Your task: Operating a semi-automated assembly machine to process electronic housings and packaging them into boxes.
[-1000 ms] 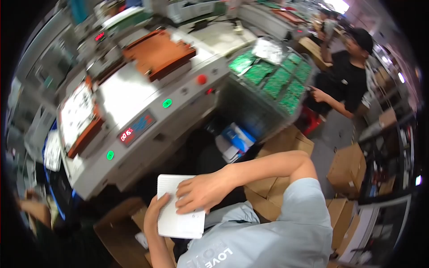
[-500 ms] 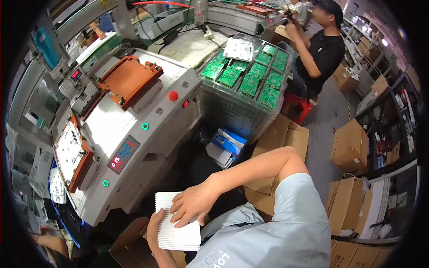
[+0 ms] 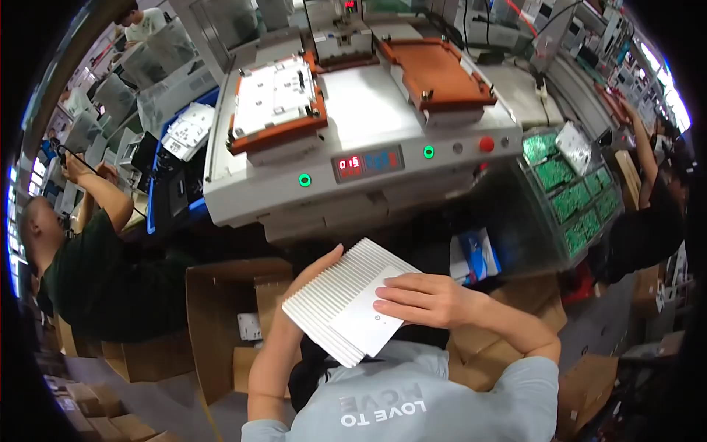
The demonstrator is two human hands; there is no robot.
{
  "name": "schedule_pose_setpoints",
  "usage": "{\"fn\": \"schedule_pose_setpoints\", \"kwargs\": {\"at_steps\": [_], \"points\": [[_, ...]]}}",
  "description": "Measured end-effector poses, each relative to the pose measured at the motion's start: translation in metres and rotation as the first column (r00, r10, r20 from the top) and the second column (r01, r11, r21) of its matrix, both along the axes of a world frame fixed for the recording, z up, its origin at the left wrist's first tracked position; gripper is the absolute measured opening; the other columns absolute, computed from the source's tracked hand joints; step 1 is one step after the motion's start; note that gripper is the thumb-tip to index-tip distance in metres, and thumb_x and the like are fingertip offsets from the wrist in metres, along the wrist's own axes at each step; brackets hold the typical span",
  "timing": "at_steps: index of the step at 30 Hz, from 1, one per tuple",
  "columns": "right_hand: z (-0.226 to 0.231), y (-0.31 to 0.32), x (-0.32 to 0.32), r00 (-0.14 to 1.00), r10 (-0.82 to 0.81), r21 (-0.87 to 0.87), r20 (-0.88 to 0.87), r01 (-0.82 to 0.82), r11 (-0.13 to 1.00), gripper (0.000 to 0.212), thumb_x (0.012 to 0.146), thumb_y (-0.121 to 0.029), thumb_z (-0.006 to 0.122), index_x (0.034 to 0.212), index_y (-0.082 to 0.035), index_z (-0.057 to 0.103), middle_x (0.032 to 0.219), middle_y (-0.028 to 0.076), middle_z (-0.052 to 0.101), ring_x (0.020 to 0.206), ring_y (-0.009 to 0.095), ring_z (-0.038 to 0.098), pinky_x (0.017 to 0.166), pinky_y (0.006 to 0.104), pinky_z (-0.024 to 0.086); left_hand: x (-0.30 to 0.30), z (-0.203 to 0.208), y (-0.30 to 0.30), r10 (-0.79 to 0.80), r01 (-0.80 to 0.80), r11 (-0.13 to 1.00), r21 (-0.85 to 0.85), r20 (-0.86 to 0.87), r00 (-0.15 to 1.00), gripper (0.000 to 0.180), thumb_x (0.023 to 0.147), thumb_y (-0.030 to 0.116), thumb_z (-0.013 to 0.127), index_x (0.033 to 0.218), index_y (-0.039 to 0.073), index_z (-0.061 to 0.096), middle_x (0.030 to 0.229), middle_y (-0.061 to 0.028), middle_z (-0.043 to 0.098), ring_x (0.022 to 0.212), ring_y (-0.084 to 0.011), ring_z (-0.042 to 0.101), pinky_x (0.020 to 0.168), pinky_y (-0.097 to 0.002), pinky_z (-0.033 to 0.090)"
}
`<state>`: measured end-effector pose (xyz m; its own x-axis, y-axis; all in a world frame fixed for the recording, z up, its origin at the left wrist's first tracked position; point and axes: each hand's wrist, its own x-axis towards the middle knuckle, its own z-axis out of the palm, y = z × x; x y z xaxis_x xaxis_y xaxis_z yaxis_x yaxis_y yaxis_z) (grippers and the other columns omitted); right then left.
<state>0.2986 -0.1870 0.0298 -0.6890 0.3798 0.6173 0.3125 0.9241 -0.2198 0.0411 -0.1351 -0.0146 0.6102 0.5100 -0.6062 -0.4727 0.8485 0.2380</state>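
A white finned heat sink (image 3: 335, 295), with rows of parallel ribs and a flat white patch, lies tilted in front of my torso. My left hand (image 3: 318, 267) holds it along its far left edge, its thumb side showing and the other fingers hidden beneath. My right hand (image 3: 423, 300) rests on the near right side, fingers together across the flat patch; its thumb cannot be seen. Beyond the hands stands a white machine (image 3: 265, 195) with a lit panel and green-ringed buttons. Its left orange fixture (image 3: 276, 125) carries a white plate (image 3: 271, 92); the right orange fixture (image 3: 438, 70) has no plate.
To the right, a clear bin (image 3: 549, 228) holds green circuit boards. Cardboard boxes (image 3: 221, 317) stand at the lower left, and a flattened carton (image 3: 479, 339) at the right. A blue tray (image 3: 152, 199) sits left of the machine. One co-worker (image 3: 110, 280) is at left, another (image 3: 641, 228) at right.
My view has swung left, so the machine now sits ahead. The heat sink has turned and tilted, held in both hands, and its flat patch has come into sight under my right fingers.
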Motion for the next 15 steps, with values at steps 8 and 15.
{"fn": "schedule_pose_setpoints", "kwargs": {"at_steps": [8,15], "points": [[0.031,0.017,0.025,0.634,-0.71,-0.729,-0.307,0.322,0.604,0.025,0.096,-0.004,0.06,0.12,0.005,0.061,0.101,0.01,0.068,0.083,0.014,0.063,0.073,0.0317,0.052,0.027,0.019,-0.008,-0.131,-0.007,0.919,0.395,0.319,0.939,0.103,0.093,0.073,0.035,0.147,-0.014,0.026,0.154,-0.0295,0.031,0.143,-0.0454,0.03,0.116,-0.0578,0.031],[0.084,0.14,0.138,0.253,-0.783,-0.818,-0.569,-0.074,0.57,0.032,0.099,-0.028,0.059,0.114,0.0,0.066,0.103,0.005,0.07,0.09,0.014,0.067,0.08,0.0297,0.054,0.044,0.042,-0.007,-0.221,0.226,0.514,0.828,-0.127,0.967,0.061,0.107,0.043,0.039,0.148,-0.003,0.038,0.134,-0.0217,0.058,0.129,-0.0302,0.055,0.111,-0.042,0.042]]}}
